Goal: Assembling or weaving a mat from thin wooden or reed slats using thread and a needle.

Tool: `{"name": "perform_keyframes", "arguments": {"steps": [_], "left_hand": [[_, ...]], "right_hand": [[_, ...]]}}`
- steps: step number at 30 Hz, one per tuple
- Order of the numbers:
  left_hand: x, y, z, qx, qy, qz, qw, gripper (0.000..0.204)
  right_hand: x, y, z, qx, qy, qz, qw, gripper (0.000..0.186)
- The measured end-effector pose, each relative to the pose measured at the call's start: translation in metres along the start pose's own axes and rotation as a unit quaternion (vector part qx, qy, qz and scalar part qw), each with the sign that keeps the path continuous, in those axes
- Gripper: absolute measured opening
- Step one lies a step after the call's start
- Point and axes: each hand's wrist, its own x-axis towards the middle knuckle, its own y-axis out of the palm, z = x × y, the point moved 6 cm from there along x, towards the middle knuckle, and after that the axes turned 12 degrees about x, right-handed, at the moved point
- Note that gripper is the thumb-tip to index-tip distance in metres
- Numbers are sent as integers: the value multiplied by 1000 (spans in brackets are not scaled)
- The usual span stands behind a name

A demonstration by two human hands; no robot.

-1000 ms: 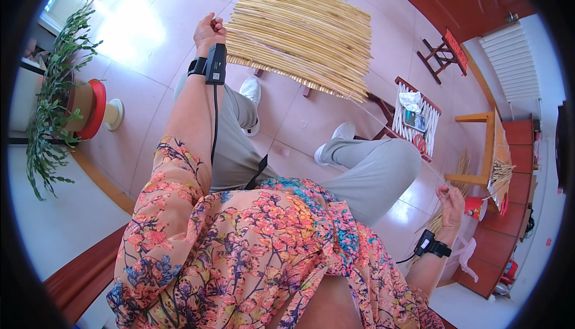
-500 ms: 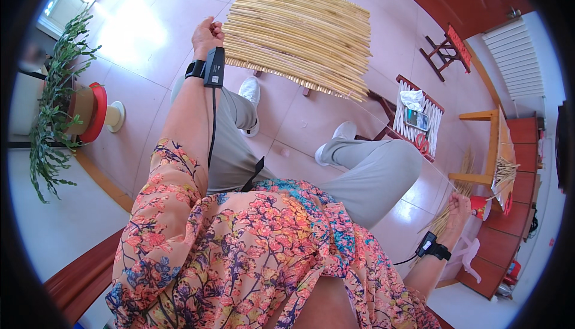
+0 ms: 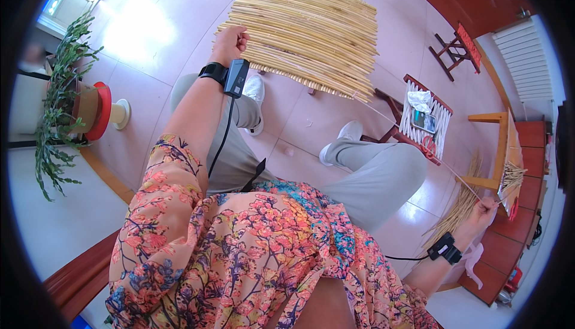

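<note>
A mat of pale straw stalks [image 3: 305, 32], laid side by side, rests on a low dark wooden support whose legs barely show beneath. My left hand [image 3: 232, 43] is over the mat's left near edge with its fingers curled closed. What those fingers hold, if anything, is hidden. Far out to the right, my right hand [image 3: 481, 212] is closed on a thin pale cord [image 3: 452, 172]. The cord stretches taut from the mat's right near corner, past the folding stool, to my fingers.
A folding stool [image 3: 444, 126] with white webbing carries a phone [image 3: 423, 122], white tissue and red-handled scissors [image 3: 428, 146]. Loose stalks [image 3: 458, 206] lie by a wooden stand [image 3: 502, 149]. A red-topped stool [image 3: 458, 52] stands farther back; a potted plant [image 3: 60, 107] is at left.
My left hand has shifted right and slightly nearer, onto the mat's edge. My right hand has moved farther right, and the cord now shows as a straight line. The view has shifted slightly.
</note>
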Motion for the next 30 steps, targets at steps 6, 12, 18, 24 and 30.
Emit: {"name": "perform_keyframes", "arguments": {"steps": [6, 12, 18, 24, 30], "left_hand": [[-3, 8, 7, 6, 30, 41, 999, 8], [-27, 31, 48, 57, -40, 75, 995, 26], [-77, 29, 113, 233, -170, 50, 956, 52], [-39, 32, 137, -60, -76, 37, 995, 56], [-17, 41, 134, -219, 3, 6, 976, 48]], "right_hand": [[-17, 37, -26, -117, 97, 3, 988, 20], [2, 33, 28, -281, 39, 28, 959, 25], [11, 19, 91, -273, -126, -56, 952, 28], [-17, 27, 75, -305, -113, -46, 945, 26], [-25, 18, 100, -321, -123, -96, 934, 27]]}}
